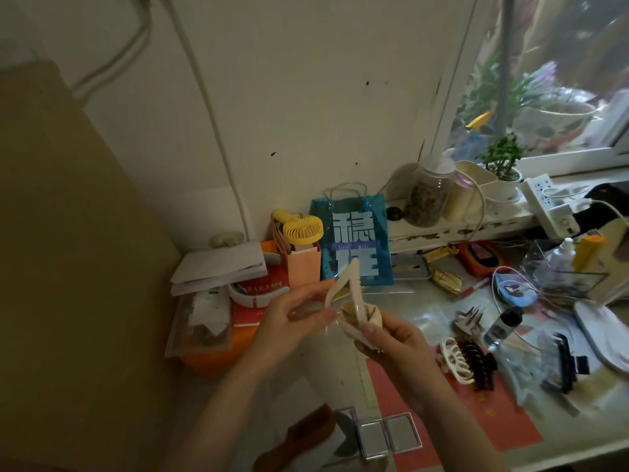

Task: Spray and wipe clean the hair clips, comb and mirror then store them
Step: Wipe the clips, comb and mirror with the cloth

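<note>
Head view puts a cream hair clip (342,294) at the centre, held up above the desk (425,315) between both hands. We see the left hand (292,321) pinching the clip's long curved arm, fingers curled round its lower part, while the upper tip points up toward the blue gift bag (354,240) behind it. The right hand (391,338) grips a folded wipe (357,321) that is pressed against the clip's lower end; the thumb lies on top of the wipe.

Just right of the hands, a white claw clip (454,359) and a dark brown claw clip (480,366) lie touching on a red mat (503,424). Further right a black clip (561,366) rests on clear plastic, and a pale striped clip (468,320) lies near a small dark-capped bottle (502,327).

At the near edge of the desk, an open folding mirror (388,434) lies flat, and a brown comb (303,437) lies to its left, partly in shadow.

Beyond the hands we note a yellow handheld fan (301,228) standing in an orange box (303,264), a red book (258,301) and loose papers (218,267). On the windowsill (459,226) stand a jar (429,195) and a potted plant (503,165), with a power strip (551,206) to their right.
</note>
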Demonstrator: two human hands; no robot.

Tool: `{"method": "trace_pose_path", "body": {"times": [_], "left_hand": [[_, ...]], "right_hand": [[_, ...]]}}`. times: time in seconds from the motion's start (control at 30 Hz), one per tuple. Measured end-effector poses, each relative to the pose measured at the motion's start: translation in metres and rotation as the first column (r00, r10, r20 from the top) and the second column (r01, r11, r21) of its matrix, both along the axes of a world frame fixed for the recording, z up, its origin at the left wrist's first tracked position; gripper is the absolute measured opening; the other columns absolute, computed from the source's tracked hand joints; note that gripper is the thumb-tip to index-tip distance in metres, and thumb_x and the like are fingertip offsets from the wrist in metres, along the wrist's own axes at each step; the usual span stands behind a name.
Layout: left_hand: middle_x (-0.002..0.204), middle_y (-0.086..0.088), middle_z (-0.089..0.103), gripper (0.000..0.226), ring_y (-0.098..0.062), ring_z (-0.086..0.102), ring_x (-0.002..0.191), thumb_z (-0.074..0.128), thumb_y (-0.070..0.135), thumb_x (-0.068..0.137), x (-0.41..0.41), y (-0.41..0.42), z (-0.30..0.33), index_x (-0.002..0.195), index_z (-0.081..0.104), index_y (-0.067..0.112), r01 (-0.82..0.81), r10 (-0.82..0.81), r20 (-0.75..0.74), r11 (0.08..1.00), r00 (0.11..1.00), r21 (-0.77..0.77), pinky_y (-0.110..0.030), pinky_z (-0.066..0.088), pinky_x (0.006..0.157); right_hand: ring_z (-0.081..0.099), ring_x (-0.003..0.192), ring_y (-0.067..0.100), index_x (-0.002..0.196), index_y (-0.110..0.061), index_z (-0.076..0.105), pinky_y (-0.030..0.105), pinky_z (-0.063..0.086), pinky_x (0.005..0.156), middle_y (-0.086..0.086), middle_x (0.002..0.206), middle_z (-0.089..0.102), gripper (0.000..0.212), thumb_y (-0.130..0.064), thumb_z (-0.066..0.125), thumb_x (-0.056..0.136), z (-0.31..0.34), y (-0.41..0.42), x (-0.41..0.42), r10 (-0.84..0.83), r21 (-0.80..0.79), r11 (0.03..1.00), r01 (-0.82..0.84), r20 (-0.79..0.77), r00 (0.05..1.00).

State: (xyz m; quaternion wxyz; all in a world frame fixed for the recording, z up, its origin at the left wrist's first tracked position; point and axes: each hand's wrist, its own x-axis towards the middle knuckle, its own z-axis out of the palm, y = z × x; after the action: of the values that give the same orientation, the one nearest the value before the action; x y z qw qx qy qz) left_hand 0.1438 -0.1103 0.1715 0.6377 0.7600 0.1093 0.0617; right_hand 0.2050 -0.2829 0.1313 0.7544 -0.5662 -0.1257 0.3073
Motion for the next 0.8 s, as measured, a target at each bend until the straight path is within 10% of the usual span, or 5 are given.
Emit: {"method": "trace_pose_path", "body": {"times": [0.43, 0.8], "left_hand": [[0.115, 0.009, 0.064, 0.042, -0.012, 0.060, 0.109, 0.061, 0.037, 0.076, -0.007, -0.009, -0.005, 0.118, 0.062, 0.032, -0.026, 0.028, 0.045, 0.998, 0.999, -0.049, -0.038, 0.054, 0.089], [0.119, 0.006, 0.063, 0.039, -0.015, 0.061, 0.109, 0.068, 0.035, 0.070, -0.013, -0.015, -0.002, 0.110, 0.067, 0.037, -0.041, 0.049, 0.040, 0.984, 0.998, -0.172, -0.031, 0.056, 0.079]], "right_hand": [[0.066, 0.088, 0.016, 0.101, -0.026, 0.074, 0.022, 0.054, 0.076, 0.010, 0.097, 0.072, 0.033, -0.034, 0.073, 0.069, 0.013, -0.009, 0.008, -0.139, 0.042, 0.990, 0.133, 0.201, 0.970], [0.067, 0.100, 0.013, 0.121, -0.015, 0.062, 0.026, 0.054, 0.082, 0.001, 0.105, 0.072, 0.035, -0.031, 0.054, 0.092, 0.020, 0.012, 0.002, -0.095, -0.009, 0.994, 0.106, 0.361, 0.928]]}}
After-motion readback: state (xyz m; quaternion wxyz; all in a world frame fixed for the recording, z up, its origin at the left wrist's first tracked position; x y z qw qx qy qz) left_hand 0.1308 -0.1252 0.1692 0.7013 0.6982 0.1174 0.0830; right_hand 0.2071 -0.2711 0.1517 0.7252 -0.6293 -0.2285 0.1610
